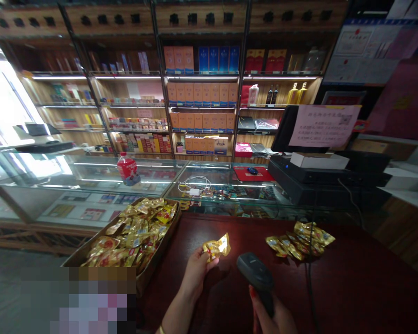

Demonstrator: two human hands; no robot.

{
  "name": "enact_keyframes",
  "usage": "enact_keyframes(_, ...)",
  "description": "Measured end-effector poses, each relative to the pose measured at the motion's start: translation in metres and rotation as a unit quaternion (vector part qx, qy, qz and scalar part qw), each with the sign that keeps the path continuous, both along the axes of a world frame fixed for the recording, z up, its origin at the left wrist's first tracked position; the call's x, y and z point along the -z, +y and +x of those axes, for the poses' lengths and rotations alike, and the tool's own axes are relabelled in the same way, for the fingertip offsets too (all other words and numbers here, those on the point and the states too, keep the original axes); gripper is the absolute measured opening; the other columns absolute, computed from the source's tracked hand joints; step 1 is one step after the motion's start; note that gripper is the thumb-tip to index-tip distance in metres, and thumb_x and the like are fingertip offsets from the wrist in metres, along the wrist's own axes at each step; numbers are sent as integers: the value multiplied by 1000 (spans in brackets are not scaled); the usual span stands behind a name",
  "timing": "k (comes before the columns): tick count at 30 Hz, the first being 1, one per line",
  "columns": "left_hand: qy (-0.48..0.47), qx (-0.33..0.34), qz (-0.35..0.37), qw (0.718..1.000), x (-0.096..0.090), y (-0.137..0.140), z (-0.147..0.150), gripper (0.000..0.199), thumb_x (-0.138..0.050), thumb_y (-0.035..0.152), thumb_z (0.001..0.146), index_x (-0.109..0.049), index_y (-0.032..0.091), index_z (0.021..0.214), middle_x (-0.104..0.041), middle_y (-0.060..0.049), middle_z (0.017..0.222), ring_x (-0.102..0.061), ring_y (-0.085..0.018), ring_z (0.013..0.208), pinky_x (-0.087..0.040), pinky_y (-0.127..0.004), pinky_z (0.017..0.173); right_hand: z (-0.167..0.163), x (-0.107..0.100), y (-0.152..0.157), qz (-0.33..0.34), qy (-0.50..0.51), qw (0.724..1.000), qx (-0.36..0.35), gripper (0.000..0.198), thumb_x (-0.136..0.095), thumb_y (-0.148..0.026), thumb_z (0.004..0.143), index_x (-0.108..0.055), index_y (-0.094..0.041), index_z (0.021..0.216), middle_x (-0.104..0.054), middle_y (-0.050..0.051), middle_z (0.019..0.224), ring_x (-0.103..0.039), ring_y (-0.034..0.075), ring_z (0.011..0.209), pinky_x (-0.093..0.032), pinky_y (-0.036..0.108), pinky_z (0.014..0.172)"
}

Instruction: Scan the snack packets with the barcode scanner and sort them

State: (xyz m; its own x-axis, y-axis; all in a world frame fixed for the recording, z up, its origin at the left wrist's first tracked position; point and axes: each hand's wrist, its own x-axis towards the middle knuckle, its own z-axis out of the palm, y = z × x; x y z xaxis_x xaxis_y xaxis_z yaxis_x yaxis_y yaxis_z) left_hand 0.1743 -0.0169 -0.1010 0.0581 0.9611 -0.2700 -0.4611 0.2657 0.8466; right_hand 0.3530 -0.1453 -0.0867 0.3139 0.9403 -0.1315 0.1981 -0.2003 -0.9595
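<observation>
left hand [197, 269]: fingertips clamped on one gold packet [218, 247], gripped by its near left end.
gold packet location: in that hand, over the dark red table [351, 273], far end sticking out.
right hand [273, 313]: wrapped round the handle of a black scanner [256, 271].
black scanner position: head tilted up-left, just right of the held packet, not touching it.
packet pile [301, 243]: more gold packets lying on the table, right of the scanner, clear of both hands.
dark cable [310, 278]: runs down the table right of the scanner, crosses in front of the pile.
carton [158, 260]: open, left of the left hand, heaped with gold packets.
glass counter [153, 176]: beyond the table; red-labelled bottle [128, 169] upright, white charger [194, 191] with looped lead, red mouse pad [240, 174] with mouse [252, 170] on it.
monitor [284, 130]: back right, pink printed sheet [323, 125] over it.
shelves [202, 107]: back wall, lit; rows of orange boxes [202, 94], blue boxes [218, 59] above.
</observation>
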Motion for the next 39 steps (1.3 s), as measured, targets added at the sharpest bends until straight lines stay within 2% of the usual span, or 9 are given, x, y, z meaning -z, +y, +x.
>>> enact_keyframes(12,-13,21,15,1000,8,-1,1,27,-72,15,75,-72,12,101,-76,-14,103,-73,-22,90,-59,-27,76,-3,10,11,-17,-40,999,-15,64,-43,-84,77,-61,-23,79,-56,-4,38,-60,17,38,-42,24,42)
enact_keyframes(16,-12,25,13,1000,8,-3,1,25,-70,13,76,-72,12,101,-76,-14,101,-73,-20,89,-60,-26,76,-1,8,14,-1,-57,998,-29,59,-41,-78,83,-61,-23,80,-59,-3,42,-61,17,42,-43,24,46)
enact_keyframes(24,-30,29,11,999,7,-4,2,26,-71,11,76,-72,12,101,-76,-14,104,-73,-20,88,-60,-26,74,1,20,14,-28,-64,997,-37,62,-39,-81,81,-60,-23,81,-55,-4,40,-62,18,40,-41,24,44)
enact_keyframes(32,-24,33,-2,999,4,-6,3,24,-68,11,79,-71,11,102,-76,-16,102,-74,-19,86,-60,-25,74,0,9,11,-11,-44,999,-27,62,-43,-80,81,-61,-21,85,-57,-4,41,-60,17,40,-41,24,45)
enact_keyframes(39,-18,29,-6,999,6,-6,2,24,-66,9,79,-71,11,103,-76,-16,105,-74,-20,87,-62,-26,74,0,-1,2,-3,-56,998,-14,71,-41,-87,75,-64,-21,84,-59,-2,40,-62,19,40,-46,25,45)
